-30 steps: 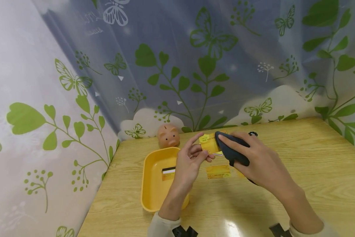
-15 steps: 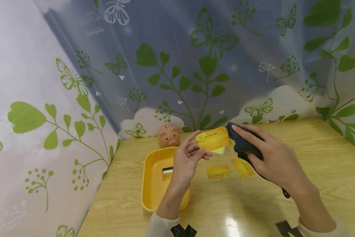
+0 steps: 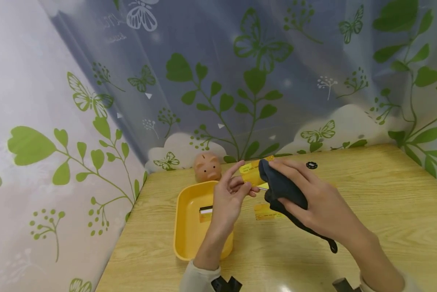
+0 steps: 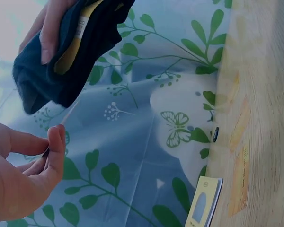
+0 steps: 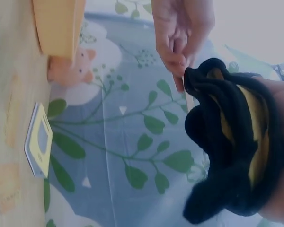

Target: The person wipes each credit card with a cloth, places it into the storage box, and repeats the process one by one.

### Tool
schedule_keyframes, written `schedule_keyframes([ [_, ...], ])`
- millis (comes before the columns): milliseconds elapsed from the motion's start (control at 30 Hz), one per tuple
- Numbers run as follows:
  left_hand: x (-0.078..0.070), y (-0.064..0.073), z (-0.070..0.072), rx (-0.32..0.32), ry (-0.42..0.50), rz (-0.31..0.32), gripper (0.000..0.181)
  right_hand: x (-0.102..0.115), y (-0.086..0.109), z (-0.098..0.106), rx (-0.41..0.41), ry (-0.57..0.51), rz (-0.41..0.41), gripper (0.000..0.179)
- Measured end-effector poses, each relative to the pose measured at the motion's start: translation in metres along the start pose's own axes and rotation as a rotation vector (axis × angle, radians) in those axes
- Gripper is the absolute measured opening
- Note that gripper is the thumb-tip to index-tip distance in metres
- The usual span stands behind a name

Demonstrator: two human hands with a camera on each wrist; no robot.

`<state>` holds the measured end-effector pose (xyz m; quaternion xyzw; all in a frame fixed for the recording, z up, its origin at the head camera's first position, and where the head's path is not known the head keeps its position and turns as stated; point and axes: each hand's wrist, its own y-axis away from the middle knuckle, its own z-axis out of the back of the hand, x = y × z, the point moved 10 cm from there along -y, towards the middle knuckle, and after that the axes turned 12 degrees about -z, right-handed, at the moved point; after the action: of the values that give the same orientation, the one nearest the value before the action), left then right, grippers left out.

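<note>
My left hand (image 3: pixel 230 198) pinches a yellow bank card (image 3: pixel 250 173) between thumb and fingers, above the table. In my right hand (image 3: pixel 322 198) is a bunched dark navy cloth (image 3: pixel 285 187), its folds covering the card's right part in the head view. A loop trails from the cloth's lower end. Seen from the right wrist, a mustard-yellow layer (image 5: pixel 253 113) shows between the dark folds. From the left wrist, the card appears edge-on as a thin line between the left fingers (image 4: pixel 57 142) and the cloth.
To the left stands a yellow tray (image 3: pixel 180 239) with a black-and-white-striped card (image 3: pixel 205 215) inside. Behind it sits a piggy bank (image 3: pixel 207 168). Another yellow card (image 3: pixel 265 211) lies on the wooden table (image 3: pixel 262 263). A black round chip (image 3: pixel 311 165) and a pale yellow pack (image 4: pixel 203 203) are farther back.
The right hand and cloth slid right to the card's end, uncovering it, then came back left over its right part. The left hand stays almost in place.
</note>
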<state>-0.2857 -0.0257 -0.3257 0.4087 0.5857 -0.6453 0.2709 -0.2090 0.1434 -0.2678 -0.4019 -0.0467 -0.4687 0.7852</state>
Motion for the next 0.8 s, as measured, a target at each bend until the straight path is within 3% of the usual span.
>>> schedule_keyframes([
  [300,0.000,0.002,-0.004,0.015,-0.076,0.010,0.055,0.025,0.004,-0.022,0.019,-0.042,0.125,0.079],
  [800,-0.005,0.003,-0.009,0.036,-0.063,-0.030,0.051,0.017,0.003,-0.029,-0.016,0.003,0.125,0.077],
])
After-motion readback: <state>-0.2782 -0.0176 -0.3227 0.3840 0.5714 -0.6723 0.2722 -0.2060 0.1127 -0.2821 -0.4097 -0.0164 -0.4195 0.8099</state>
